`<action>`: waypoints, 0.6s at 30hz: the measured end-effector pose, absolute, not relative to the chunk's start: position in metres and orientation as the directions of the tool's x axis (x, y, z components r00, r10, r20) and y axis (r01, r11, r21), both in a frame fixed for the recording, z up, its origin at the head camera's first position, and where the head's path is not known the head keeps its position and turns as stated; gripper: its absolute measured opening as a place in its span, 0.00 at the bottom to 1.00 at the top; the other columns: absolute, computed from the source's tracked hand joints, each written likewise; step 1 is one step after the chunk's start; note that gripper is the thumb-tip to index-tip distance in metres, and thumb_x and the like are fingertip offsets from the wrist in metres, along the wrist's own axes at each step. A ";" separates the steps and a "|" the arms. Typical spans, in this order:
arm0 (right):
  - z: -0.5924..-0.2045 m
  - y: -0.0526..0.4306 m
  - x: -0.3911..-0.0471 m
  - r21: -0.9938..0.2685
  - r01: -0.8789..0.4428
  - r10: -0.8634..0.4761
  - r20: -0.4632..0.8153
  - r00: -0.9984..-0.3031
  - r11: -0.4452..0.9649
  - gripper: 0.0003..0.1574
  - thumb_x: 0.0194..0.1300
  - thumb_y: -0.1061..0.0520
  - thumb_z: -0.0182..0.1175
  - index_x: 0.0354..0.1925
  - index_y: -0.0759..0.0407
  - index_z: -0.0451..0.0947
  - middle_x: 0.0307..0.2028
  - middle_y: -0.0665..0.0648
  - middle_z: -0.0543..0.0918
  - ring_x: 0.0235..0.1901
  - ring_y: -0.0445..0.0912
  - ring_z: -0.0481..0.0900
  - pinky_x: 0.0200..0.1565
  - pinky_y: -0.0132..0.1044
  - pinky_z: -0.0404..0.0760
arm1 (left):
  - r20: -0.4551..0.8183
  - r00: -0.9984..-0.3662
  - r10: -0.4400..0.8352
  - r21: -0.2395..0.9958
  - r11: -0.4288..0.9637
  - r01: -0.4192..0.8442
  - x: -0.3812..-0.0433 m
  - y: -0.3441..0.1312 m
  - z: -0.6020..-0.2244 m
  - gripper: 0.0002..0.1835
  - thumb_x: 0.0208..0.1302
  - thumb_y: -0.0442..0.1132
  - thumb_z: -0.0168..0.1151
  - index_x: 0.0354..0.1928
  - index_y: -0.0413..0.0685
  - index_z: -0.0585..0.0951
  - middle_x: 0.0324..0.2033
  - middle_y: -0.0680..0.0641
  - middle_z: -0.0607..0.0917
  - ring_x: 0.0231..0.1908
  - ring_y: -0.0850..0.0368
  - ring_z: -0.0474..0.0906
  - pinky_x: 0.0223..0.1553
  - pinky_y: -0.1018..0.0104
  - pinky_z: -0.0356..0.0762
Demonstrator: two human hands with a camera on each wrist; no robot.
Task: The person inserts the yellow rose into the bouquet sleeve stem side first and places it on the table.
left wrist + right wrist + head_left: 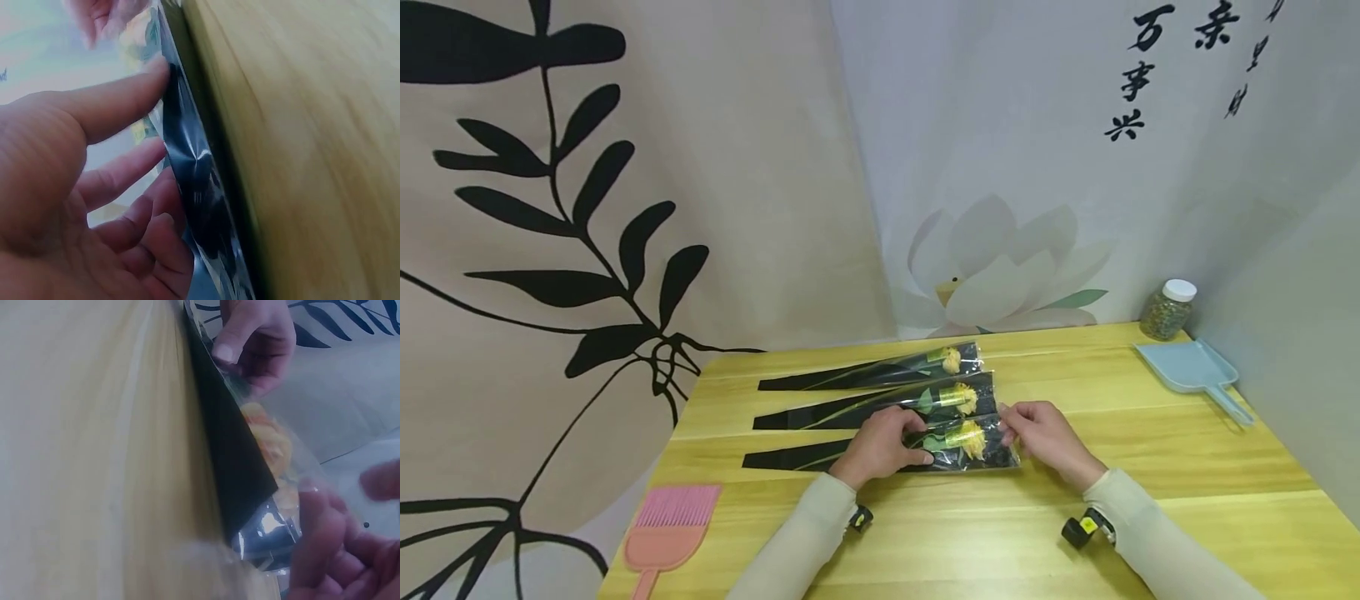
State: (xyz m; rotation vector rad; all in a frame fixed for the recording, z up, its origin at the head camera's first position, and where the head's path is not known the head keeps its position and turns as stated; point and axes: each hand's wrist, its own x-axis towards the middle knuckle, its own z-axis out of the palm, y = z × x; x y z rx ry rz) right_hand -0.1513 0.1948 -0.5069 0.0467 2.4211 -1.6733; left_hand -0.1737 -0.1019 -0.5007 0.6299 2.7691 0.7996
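Three yellow flowers in black-backed clear sleeves lie one behind another on the table. Nearest is a wrapped flower [972,439] with its bloom toward the right. My left hand [883,446] holds this sleeve across its middle, thumb at the near edge [187,144] and fingers bent at the other side. At its clear right end is my right hand [1045,437], fingertips touching the film. In the right wrist view the right thumb [382,481] stands apart from the fingers. Just behind lie the middle wrapped flower [966,398] and the farthest wrapped flower [951,361].
A pink brush [666,542] lies at the table's front left. Toward the back right is a light blue dustpan [1191,367], beside a white-lidded jar [1167,312]. A printed cloth backdrop [775,167] rises behind the wooden table [970,533].
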 end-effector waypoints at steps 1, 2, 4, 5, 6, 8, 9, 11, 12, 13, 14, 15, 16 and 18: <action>-0.507 0.195 -0.151 -0.921 0.138 -0.088 -0.182 -0.979 0.365 0.28 0.80 0.41 0.58 0.41 0.66 0.84 0.31 0.58 0.87 0.22 0.44 0.75 0.23 0.34 0.76 | -0.063 -0.890 0.452 0.541 0.765 0.350 -0.174 -0.103 -0.500 0.26 0.59 0.56 0.81 0.56 0.55 0.87 0.51 0.52 0.86 0.53 0.53 0.83 0.57 0.53 0.82; -0.507 0.195 -0.151 -0.918 0.138 -0.092 -0.184 -0.979 0.371 0.28 0.79 0.40 0.60 0.40 0.65 0.84 0.31 0.58 0.87 0.22 0.44 0.74 0.23 0.34 0.76 | -0.064 -0.889 0.453 0.534 0.769 0.353 -0.174 -0.103 -0.500 0.28 0.58 0.57 0.81 0.57 0.55 0.86 0.52 0.52 0.86 0.54 0.52 0.82 0.57 0.53 0.82; -0.508 0.197 -0.150 -0.911 0.129 -0.108 -0.184 -0.977 0.392 0.26 0.76 0.41 0.63 0.40 0.65 0.84 0.31 0.58 0.87 0.21 0.44 0.73 0.22 0.34 0.75 | -0.065 -0.888 0.456 0.512 0.779 0.362 -0.173 -0.105 -0.500 0.33 0.55 0.59 0.82 0.60 0.55 0.86 0.53 0.52 0.85 0.55 0.52 0.82 0.58 0.52 0.82; -0.508 0.197 -0.149 -0.909 0.120 -0.120 -0.182 -0.976 0.399 0.24 0.76 0.43 0.64 0.40 0.64 0.84 0.31 0.59 0.86 0.21 0.44 0.73 0.22 0.34 0.74 | -0.069 -0.887 0.457 0.498 0.786 0.366 -0.172 -0.106 -0.500 0.34 0.54 0.60 0.83 0.61 0.55 0.85 0.54 0.52 0.84 0.55 0.51 0.82 0.58 0.52 0.82; -0.508 0.198 -0.149 -0.907 0.113 -0.131 -0.180 -0.975 0.405 0.21 0.75 0.45 0.65 0.40 0.64 0.84 0.31 0.59 0.86 0.21 0.43 0.72 0.22 0.33 0.73 | -0.073 -0.887 0.457 0.488 0.792 0.368 -0.172 -0.107 -0.500 0.35 0.53 0.60 0.83 0.62 0.55 0.85 0.54 0.52 0.84 0.55 0.51 0.82 0.58 0.52 0.82; -0.509 0.200 -0.149 -0.906 0.096 -0.151 -0.172 -0.973 0.413 0.17 0.75 0.49 0.65 0.41 0.64 0.84 0.31 0.58 0.86 0.21 0.43 0.73 0.21 0.32 0.72 | -0.072 -0.888 0.454 0.470 0.801 0.372 -0.171 -0.108 -0.501 0.35 0.53 0.59 0.83 0.62 0.56 0.86 0.54 0.52 0.83 0.54 0.51 0.82 0.56 0.52 0.83; -0.509 0.201 -0.149 -0.907 0.085 -0.161 -0.164 -0.973 0.412 0.16 0.76 0.51 0.64 0.42 0.64 0.84 0.32 0.58 0.87 0.22 0.43 0.74 0.22 0.32 0.73 | -0.065 -0.888 0.455 0.467 0.800 0.376 -0.171 -0.108 -0.501 0.33 0.53 0.58 0.83 0.60 0.57 0.87 0.53 0.52 0.83 0.53 0.51 0.82 0.55 0.52 0.84; -0.510 0.202 -0.149 -0.914 0.073 -0.173 -0.153 -0.973 0.399 0.14 0.77 0.53 0.63 0.43 0.65 0.83 0.32 0.59 0.86 0.24 0.43 0.75 0.22 0.32 0.73 | -0.053 -0.889 0.454 0.470 0.797 0.379 -0.172 -0.108 -0.500 0.29 0.54 0.57 0.83 0.58 0.58 0.89 0.52 0.52 0.84 0.52 0.51 0.83 0.53 0.53 0.84; -0.510 0.203 -0.148 -0.918 0.073 -0.176 -0.152 -0.973 0.390 0.13 0.77 0.54 0.62 0.43 0.65 0.83 0.32 0.59 0.86 0.24 0.42 0.74 0.22 0.31 0.73 | -0.048 -0.890 0.454 0.472 0.795 0.380 -0.172 -0.108 -0.500 0.27 0.55 0.57 0.83 0.56 0.59 0.90 0.51 0.53 0.84 0.51 0.51 0.83 0.53 0.53 0.85; -0.510 0.203 -0.148 -0.922 0.069 -0.183 -0.148 -0.972 0.381 0.13 0.78 0.54 0.62 0.43 0.65 0.83 0.33 0.59 0.86 0.24 0.42 0.75 0.23 0.32 0.73 | -0.041 -0.889 0.456 0.472 0.793 0.384 -0.172 -0.108 -0.499 0.26 0.55 0.56 0.83 0.55 0.59 0.90 0.50 0.53 0.85 0.51 0.51 0.83 0.53 0.53 0.85; -0.510 0.204 -0.148 -0.925 0.069 -0.188 -0.148 -0.971 0.374 0.13 0.78 0.54 0.62 0.43 0.66 0.82 0.33 0.59 0.85 0.24 0.42 0.74 0.22 0.32 0.73 | -0.035 -0.888 0.458 0.472 0.791 0.390 -0.172 -0.108 -0.499 0.25 0.55 0.56 0.82 0.54 0.59 0.90 0.50 0.53 0.85 0.51 0.51 0.84 0.52 0.53 0.85; -0.510 0.204 -0.148 -0.926 0.065 -0.195 -0.147 -0.970 0.372 0.14 0.78 0.54 0.62 0.43 0.66 0.82 0.32 0.60 0.85 0.23 0.41 0.73 0.22 0.31 0.73 | -0.033 -0.886 0.462 0.474 0.788 0.393 -0.172 -0.109 -0.499 0.25 0.55 0.56 0.83 0.54 0.59 0.90 0.50 0.54 0.85 0.51 0.51 0.84 0.52 0.52 0.85; -0.510 0.204 -0.148 -0.926 0.073 -0.192 -0.153 -0.969 0.371 0.14 0.78 0.53 0.62 0.43 0.66 0.82 0.32 0.59 0.85 0.22 0.41 0.72 0.22 0.31 0.72 | -0.036 -0.885 0.464 0.474 0.787 0.394 -0.172 -0.109 -0.498 0.26 0.55 0.57 0.83 0.54 0.59 0.90 0.50 0.54 0.85 0.51 0.51 0.84 0.53 0.52 0.85; -0.510 0.204 -0.148 -0.923 0.075 -0.192 -0.157 -0.969 0.378 0.16 0.78 0.51 0.62 0.43 0.66 0.81 0.31 0.59 0.84 0.20 0.40 0.69 0.21 0.31 0.70 | -0.042 -0.883 0.467 0.481 0.785 0.392 -0.173 -0.110 -0.498 0.27 0.54 0.57 0.83 0.56 0.59 0.89 0.50 0.54 0.85 0.52 0.51 0.83 0.54 0.52 0.84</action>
